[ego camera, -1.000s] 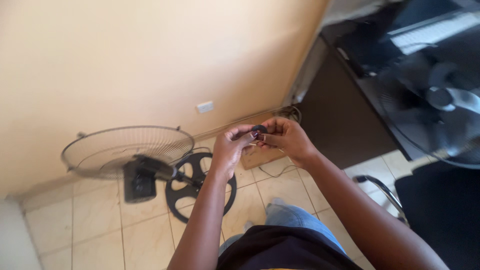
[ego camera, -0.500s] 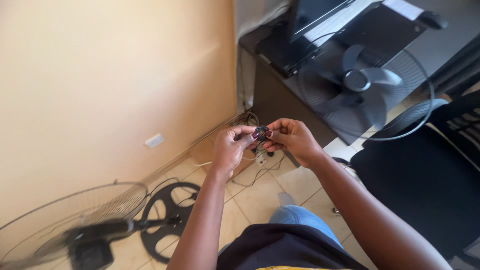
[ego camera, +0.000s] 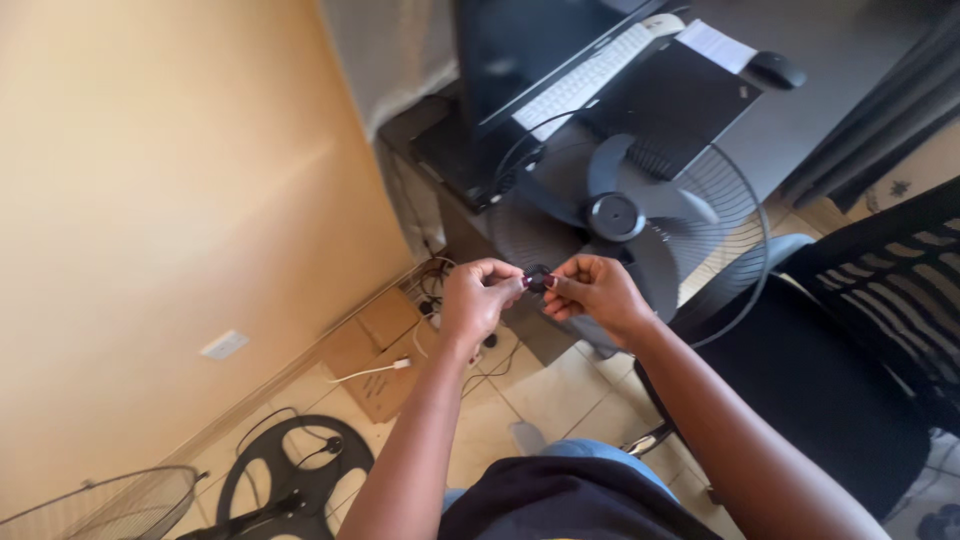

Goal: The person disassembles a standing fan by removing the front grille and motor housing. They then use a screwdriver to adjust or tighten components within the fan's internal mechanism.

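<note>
Two bare hands meet in front of the person's chest, pinching one small round black part (ego camera: 537, 279) between them. The left hand (ego camera: 480, 300) has its grip pressed together on the part's left edge with thumb and fingertips; the right hand (ego camera: 595, 295) pinches the right edge in the same way. The part hangs in the air just before a fan head (ego camera: 630, 215) with grey blades and a black hub, its rear wire guard in place. Behind the fan, a dark tabletop (ego camera: 850, 60) carries a white keyboard (ego camera: 590, 75), a white rectangular paper slip (ego camera: 715, 45) and a black mouse (ego camera: 775, 70). A flat brown cardboard piece (ego camera: 375, 350) lies on the tiled floor by the wall, with a white cable (ego camera: 370, 370) across it. A small white rectangular wall plate (ego camera: 224, 345) sits low on the beige wall. A black round fan base (ego camera: 290, 470) lies lower left, and a black mesh chair (ego camera: 860, 340) stands at the right.
</note>
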